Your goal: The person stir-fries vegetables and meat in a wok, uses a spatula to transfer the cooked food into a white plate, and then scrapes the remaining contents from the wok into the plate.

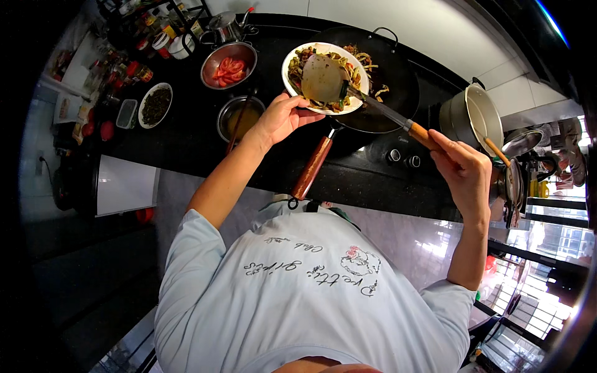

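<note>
My left hand (287, 117) grips the near left rim of a white plate (285, 70), held over the left part of a black wok (401, 93). Cooked sliced vegetables (295, 67) cover the plate. In my right hand (459, 161) is the wooden handle of a metal wok spatula (325, 78). Its broad blade lies over the food on the plate and hides part of it. More of the cooked food (361, 58) is in the wok behind the plate. The wok's reddish-brown handle (313, 165) points towards me.
Left of the wok stand a metal bowl of tomato slices (229, 70), a metal bowl of yellowish liquid with chopsticks (235, 123), a kettle (224, 28) and a plate of dark greens (155, 105). A deep pot (475, 112) stands right, beyond the stove knobs (403, 158).
</note>
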`<state>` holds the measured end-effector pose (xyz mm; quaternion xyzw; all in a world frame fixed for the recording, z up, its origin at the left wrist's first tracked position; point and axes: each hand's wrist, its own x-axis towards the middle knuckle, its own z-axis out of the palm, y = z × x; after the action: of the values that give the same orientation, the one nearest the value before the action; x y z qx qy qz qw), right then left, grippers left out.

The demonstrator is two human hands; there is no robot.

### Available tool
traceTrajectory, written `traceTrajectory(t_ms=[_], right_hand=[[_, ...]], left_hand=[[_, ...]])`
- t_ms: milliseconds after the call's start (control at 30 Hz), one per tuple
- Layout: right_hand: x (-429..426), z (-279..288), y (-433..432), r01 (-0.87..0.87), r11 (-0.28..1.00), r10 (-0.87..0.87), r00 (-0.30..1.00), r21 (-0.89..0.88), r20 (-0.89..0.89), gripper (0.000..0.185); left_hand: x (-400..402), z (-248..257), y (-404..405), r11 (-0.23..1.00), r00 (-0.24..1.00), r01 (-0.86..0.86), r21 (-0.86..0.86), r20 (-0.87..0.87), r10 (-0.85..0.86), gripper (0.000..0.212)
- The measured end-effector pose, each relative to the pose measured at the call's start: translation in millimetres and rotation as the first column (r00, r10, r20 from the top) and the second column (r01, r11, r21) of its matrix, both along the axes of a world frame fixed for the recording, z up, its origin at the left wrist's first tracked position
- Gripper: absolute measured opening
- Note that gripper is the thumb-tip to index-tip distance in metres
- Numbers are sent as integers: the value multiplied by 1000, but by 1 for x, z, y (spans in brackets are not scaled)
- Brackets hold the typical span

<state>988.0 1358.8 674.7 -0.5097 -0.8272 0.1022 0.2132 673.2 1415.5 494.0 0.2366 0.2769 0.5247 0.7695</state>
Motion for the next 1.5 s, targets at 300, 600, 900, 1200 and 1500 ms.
traceTrajectory(t_ms=[300, 600, 900, 1200, 1500], right_hand=[[24, 5, 9, 85, 995, -96, 923, -47, -372, 27], [28, 7, 91, 281, 951, -203, 883, -129, 423, 25], [-3, -59, 149, 48, 998, -33, 927, -31, 374, 27], [-20, 17, 112, 76, 997, -63, 845, -2, 532, 26], [33, -92, 128, 162, 668, -271, 962, -726, -36, 29]], left_hand=[[-16, -3, -5, 998, 998, -50, -32, 48, 51, 32], [-71, 23, -53, 972, 955, -235, 0, -188, 231, 35], [-96, 30, -106, 949, 941, -309, -63, -168, 295, 43], [-94, 26, -131, 938, 939, -335, -90, -115, 324, 45], [-87, 25, -131, 935, 941, -334, -115, -101, 324, 46]])
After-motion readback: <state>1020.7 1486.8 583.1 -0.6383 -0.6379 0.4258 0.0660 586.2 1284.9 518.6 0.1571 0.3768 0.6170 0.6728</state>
